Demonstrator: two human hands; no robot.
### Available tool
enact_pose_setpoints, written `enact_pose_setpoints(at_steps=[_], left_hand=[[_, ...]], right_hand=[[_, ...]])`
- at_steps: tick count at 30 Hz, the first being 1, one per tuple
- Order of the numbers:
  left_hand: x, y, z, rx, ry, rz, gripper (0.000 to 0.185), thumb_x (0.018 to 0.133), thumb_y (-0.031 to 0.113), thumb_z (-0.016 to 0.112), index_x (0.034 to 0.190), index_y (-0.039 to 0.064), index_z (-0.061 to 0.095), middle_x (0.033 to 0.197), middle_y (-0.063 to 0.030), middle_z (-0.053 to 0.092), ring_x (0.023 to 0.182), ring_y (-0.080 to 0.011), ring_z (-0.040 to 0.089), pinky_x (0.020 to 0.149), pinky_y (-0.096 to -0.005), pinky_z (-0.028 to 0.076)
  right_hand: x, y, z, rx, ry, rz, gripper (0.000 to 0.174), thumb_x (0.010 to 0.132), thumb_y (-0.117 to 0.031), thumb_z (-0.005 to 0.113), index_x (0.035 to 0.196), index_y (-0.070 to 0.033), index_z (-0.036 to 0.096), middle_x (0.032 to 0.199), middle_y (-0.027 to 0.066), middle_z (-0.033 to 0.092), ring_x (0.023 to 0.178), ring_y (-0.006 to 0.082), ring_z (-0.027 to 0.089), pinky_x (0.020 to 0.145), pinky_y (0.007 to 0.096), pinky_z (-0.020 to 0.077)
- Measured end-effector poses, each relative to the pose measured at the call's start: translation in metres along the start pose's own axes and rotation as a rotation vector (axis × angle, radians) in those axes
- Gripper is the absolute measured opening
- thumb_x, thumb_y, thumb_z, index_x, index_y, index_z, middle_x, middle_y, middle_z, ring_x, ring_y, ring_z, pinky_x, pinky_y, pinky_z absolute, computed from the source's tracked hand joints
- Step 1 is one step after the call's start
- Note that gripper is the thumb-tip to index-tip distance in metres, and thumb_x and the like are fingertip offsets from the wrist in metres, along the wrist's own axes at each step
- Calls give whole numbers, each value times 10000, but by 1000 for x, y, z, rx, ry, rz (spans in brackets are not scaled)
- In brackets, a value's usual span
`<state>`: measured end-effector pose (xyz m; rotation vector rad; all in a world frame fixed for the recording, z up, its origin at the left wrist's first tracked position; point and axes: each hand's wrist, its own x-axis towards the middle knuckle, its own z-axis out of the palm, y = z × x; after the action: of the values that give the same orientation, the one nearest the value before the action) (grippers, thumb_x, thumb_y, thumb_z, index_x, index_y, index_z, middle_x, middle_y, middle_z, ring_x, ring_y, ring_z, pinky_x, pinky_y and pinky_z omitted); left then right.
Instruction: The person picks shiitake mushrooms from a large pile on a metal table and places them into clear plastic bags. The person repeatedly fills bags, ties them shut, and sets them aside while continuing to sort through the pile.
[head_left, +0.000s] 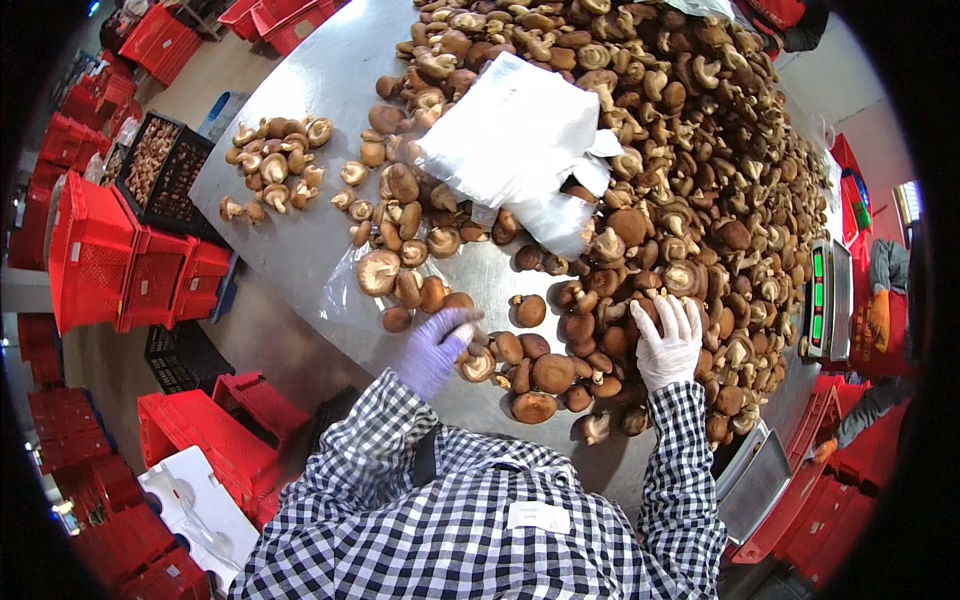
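Note:
My left hand, in a purple glove, is at the near edge of the steel table. Its thumb and fingers close on a small, blurred shiitake mushroom. Palm down on the near side of a large heap of shiitake mushrooms lies my right hand, in a white glove. Its fingers are slightly spread and curl over brown caps; whatever is under the palm is hidden. Between the hands lie several loose mushrooms, among them a wide brown cap. Ahead of my left hand a pale-gilled mushroom lies upturned near a clear plastic bag.
White plastic bags lie against the heap. A smaller mushroom group sits at the left of the steel table. A scale with a lit green display stands right. Red crates are stacked left. Another person's orange-gloved hand shows right.

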<state>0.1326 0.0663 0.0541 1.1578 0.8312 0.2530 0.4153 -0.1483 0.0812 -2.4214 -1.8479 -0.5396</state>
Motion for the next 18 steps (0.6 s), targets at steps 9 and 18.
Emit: enact_pose_setpoints(at_steps=[9, 18], left_hand=[[113, 68, 67, 1344, -140, -34, 570, 919, 294, 622, 1410, 86, 420, 1404, -177, 471, 1256, -346, 510, 1042, -424, 448], [91, 69, 60, 1194, -99, -112, 591, 815, 312, 746, 1294, 70, 499, 1214, -167, 612, 1122, -313, 606, 973, -402, 491]], right_hand=[[18, 26, 1, -49, 143, 98, 476, 742, -19, 577, 1173, -207, 649, 1152, 79, 574, 1116, 279, 554, 1039, 479, 401], [23, 31, -18, 85, 24, 304, 629, 701, -38, 615, 1318, -152, 576, 1263, 77, 580, 1243, 281, 509, 1143, 509, 279]])
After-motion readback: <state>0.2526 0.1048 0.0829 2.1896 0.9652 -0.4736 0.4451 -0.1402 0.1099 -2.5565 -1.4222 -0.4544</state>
